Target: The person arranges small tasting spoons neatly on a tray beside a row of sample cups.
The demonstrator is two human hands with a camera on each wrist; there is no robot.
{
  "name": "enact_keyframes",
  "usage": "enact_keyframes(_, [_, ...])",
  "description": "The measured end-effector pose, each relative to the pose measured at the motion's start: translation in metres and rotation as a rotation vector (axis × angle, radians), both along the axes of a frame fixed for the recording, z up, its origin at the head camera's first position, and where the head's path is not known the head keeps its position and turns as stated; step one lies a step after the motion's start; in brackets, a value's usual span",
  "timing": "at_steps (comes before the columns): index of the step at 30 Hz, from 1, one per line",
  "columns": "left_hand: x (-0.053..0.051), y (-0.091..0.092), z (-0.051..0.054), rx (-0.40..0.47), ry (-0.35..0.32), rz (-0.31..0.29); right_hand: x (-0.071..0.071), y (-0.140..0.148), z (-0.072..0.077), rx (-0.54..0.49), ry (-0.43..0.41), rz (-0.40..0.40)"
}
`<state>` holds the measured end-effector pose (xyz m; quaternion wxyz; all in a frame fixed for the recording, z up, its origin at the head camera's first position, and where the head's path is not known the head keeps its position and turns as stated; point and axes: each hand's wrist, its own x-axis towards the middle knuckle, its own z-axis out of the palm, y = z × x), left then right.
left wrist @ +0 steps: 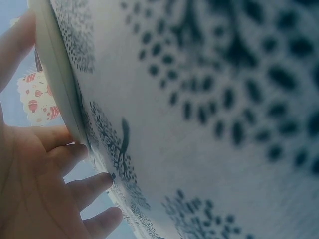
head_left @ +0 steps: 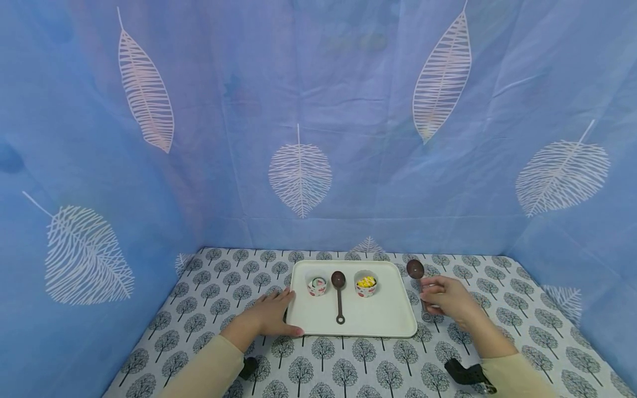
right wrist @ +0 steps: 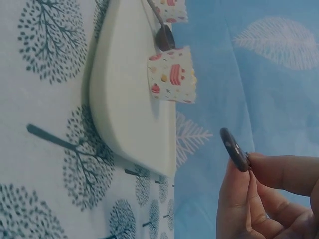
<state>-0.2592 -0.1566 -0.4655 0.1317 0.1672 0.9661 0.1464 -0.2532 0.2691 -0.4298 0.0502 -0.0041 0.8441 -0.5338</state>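
My left hand (head_left: pixel 271 316) rests against the left edge of a white tray (head_left: pixel 313 318), its fingers spread and nearly straight, its thumb by the near left corner. To the right of the tray, my right hand (head_left: pixel 448 298) pinches a brown spoon (head_left: pixel 415 269) by its handle, with the round bowl pointing away from me. The handle's ring end (right wrist: pixel 240 163) shows beside the thumb in the right wrist view. A second brown spoon (head_left: pixel 339 298) lies on the tray between two patterned paper cups. The right cup (head_left: pixel 365 292) holds yellow and white pieces; the left cup (head_left: pixel 317 287) has greenish-white contents, unclear in kind.
A white cloth (head_left: pixel 343 370) printed with dark trees covers the table. Blue curtains (head_left: pixel 368 182) with white leaf prints hang behind the table and along both sides. Black straps (head_left: pixel 465 373) sit near the wrists.
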Motion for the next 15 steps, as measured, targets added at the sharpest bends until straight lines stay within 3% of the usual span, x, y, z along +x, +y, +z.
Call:
enact_keyframes(9, [0.0, 0.0, 0.0, -0.002, 0.001, 0.0, -0.005, -0.013, -0.007, 0.0, 0.003, 0.019])
enact_keyframes(15, [-0.002, 0.0, -0.003, -0.009, 0.003, -0.002, -0.011, -0.02, -0.013, 0.006, -0.006, -0.008])
